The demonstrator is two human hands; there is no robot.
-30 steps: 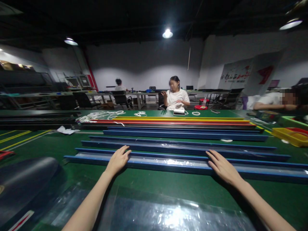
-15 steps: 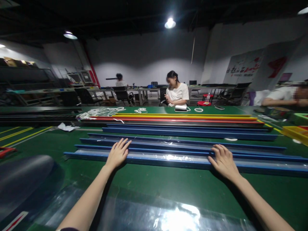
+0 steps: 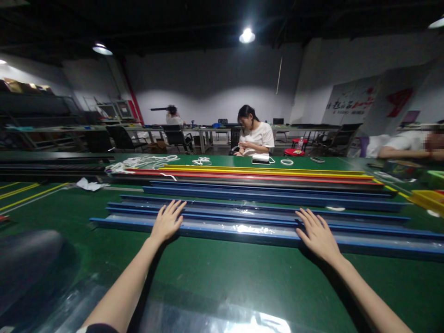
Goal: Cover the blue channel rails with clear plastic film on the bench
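Resting flat with fingers spread, both hands lie on the nearest of several long blue channels laid side by side across a green counter [image 3: 222, 273]. The left hand [image 3: 167, 222] presses palm-down near the left end of the nearest blue channel [image 3: 243, 233], fingertips reaching over onto the next one behind it. The right hand [image 3: 317, 233] lies the same way farther along, well apart from the left. Neither hand is closed around anything; both are open and simply pressing on top.

Compared with a second ago, the hands have slid a little forward across the channel, the right hand's fingers curling for a moment and now stretched out again, while the channel itself lies in much the same place. The view has tipped slightly, so more bare green counter shows in front of the forearms. By this look the hands are steadying or nudging the channel rather than lifting it.

Behind the blue channels [image 3: 270, 196] lie a red strip [image 3: 256, 176] and a yellow strip [image 3: 263, 169], parallel to them. White cord [image 3: 138, 163] is heaped at the far left of the counter, with a crumpled white scrap [image 3: 89, 185] nearer. A clear plastic sheet [image 3: 194, 314] glints at the near edge. A person in a white shirt [image 3: 255, 136] sits across the counter, another person's arm [image 3: 398, 150] rests at the right, and yellow trays [image 3: 428, 199] sit at the right edge.
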